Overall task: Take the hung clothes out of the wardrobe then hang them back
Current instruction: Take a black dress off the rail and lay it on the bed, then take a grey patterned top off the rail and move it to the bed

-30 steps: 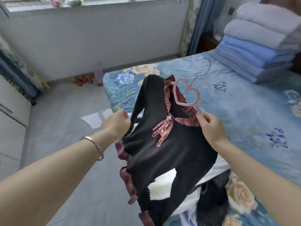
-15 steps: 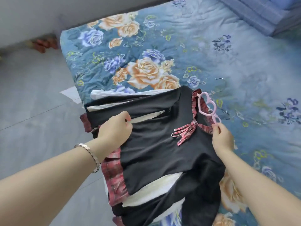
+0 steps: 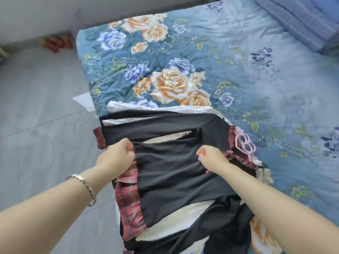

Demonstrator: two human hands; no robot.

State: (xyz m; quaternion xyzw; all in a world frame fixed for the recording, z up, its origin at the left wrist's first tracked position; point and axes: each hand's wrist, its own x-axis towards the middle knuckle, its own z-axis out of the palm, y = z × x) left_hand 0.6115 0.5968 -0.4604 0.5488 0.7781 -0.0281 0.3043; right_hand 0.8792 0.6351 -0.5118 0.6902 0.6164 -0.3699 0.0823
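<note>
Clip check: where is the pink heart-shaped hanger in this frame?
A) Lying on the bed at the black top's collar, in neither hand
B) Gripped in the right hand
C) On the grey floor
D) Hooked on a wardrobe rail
A: the pink hanger lies at the collar of the black top on the bed, while the left hand and right hand both grip the top's fabric.

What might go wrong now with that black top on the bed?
The black top lies at the edge of the bed, so a tug could slide it onto the floor. The left hand and right hand grip it; lifting may drag the white garment underneath along. The pink heart hanger at its neckline could slip out.
</note>
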